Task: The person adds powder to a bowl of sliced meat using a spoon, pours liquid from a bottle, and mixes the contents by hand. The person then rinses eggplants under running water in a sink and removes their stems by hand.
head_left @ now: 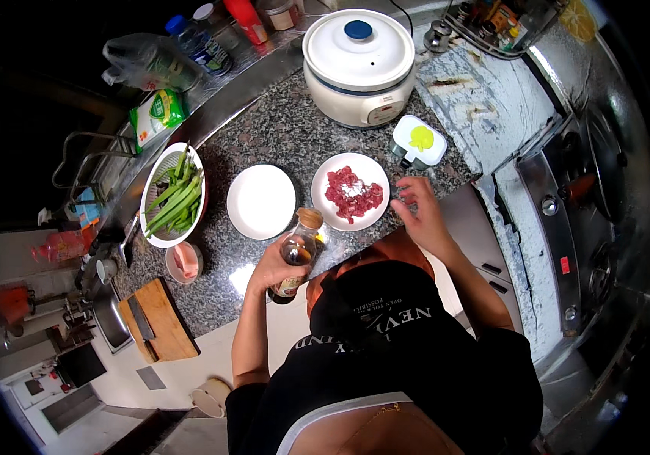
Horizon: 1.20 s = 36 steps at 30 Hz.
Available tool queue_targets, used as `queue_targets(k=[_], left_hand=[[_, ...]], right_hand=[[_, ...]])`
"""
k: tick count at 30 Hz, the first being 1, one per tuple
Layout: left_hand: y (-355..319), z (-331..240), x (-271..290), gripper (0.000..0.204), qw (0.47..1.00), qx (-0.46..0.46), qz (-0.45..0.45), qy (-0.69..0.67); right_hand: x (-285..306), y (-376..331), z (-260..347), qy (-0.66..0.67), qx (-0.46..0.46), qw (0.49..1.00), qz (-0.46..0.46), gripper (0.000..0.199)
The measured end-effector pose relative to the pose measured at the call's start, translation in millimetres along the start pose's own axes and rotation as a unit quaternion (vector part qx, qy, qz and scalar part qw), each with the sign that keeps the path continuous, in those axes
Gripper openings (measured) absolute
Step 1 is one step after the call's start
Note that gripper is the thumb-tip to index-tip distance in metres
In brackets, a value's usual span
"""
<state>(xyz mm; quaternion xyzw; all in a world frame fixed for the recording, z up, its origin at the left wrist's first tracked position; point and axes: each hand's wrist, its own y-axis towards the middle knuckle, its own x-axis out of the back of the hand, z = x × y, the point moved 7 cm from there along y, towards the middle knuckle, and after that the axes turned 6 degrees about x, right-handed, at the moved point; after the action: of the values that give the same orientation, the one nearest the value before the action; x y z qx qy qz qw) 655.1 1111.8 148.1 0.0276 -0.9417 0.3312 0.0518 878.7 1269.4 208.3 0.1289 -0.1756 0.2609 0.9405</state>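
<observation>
My left hand (273, 268) is wrapped round a glass bottle (299, 248) with a cork-coloured stopper and dark liquid inside. The bottle leans over the counter's front edge. Right of it sits a white plate (334, 218) carrying chopped red meat (352, 196) with a little white powder on top. Beside that plate my right hand (420, 214) hovers with fingers apart and nothing in them. An empty white plate (260, 202) lies left of the meat. Just beyond my right hand stands a white-lidded container (418, 142) with a yellow-green patch on the lid.
A white electric pot (359, 68) stands at the back. To the left are a basket (147, 220) of green pods (178, 199), a small bowl (170, 267) of pale pink meat, and a cutting board (177, 334) with a knife (141, 318). A gas stove (552, 235) is at right.
</observation>
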Motion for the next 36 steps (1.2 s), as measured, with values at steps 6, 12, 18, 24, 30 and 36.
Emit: queue_targets(k=[6, 12, 18, 24, 30, 36], left_hand=[[19.2, -12.3, -7.5, 0.048, 0.998, 0.008, 0.046, 0.036], [30.9, -21.3, -11.8, 0.052, 0.994, 0.058, 0.071, 0.056], [40.1, -21.6, -14.6, 0.052, 0.993, 0.068, 0.079, 0.057], [42.0, -26.7, -19.6, 0.046, 0.991, 0.065, 0.087, 0.075], [40.9, -27.6, -18.6, 0.044, 0.991, 0.078, 0.074, 0.076], [39.4, -27.7, -18.0, 0.042, 0.991, 0.089, 0.062, 0.08]], right_hand=[[18.9, -18.3, -25.0, -0.043, 0.002, 0.998, -0.048, 0.026], [28.0, -29.3, -35.0, -0.054, -0.009, 0.997, -0.058, 0.024], [38.4, -36.8, -41.8, -0.042, -0.017, 0.996, -0.076, 0.026], [40.0, -37.8, -39.6, -0.046, -0.027, 0.996, -0.076, 0.025], [36.9, -39.1, -44.1, -0.055, -0.032, 0.996, -0.067, 0.025], [37.3, -39.5, -42.1, -0.056, -0.034, 0.996, -0.066, 0.024]])
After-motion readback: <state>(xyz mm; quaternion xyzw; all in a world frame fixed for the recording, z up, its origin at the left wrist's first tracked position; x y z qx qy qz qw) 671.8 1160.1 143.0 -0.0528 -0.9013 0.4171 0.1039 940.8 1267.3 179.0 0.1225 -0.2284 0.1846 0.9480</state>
